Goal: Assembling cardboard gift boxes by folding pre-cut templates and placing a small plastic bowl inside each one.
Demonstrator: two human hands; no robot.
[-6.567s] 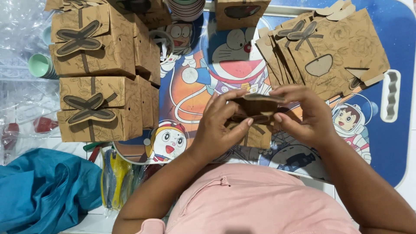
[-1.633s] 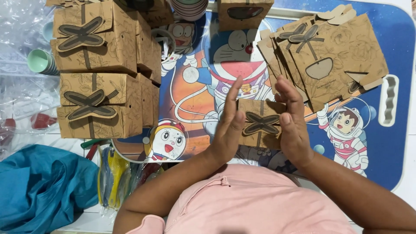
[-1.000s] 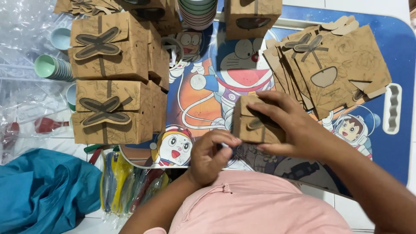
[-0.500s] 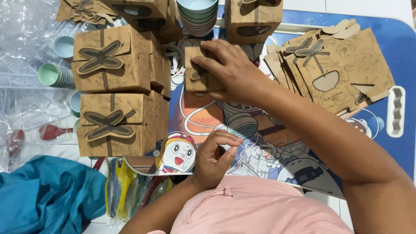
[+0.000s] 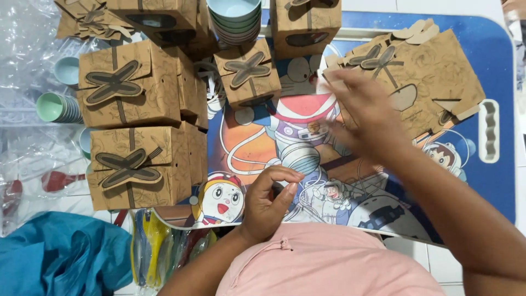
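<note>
Folded brown box (image 5: 247, 72) with the butterfly clasp is set down on the tabletop (image 5: 496, 71), apart from and left of the right hand (image 5: 364, 118). That grip is open, blurred, nothing held, flat box blanks (image 5: 433, 82) just beyond it. Left hand (image 5: 268, 203) is loosely curled, empty. Risk judged: blanks could be knocked askew, or the stacked boxes (image 5: 137, 126) toppled by a careless sweep.

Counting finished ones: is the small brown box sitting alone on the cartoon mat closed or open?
Closed: the small brown box has its bow-shaped flaps interlocked flat on top.
</note>
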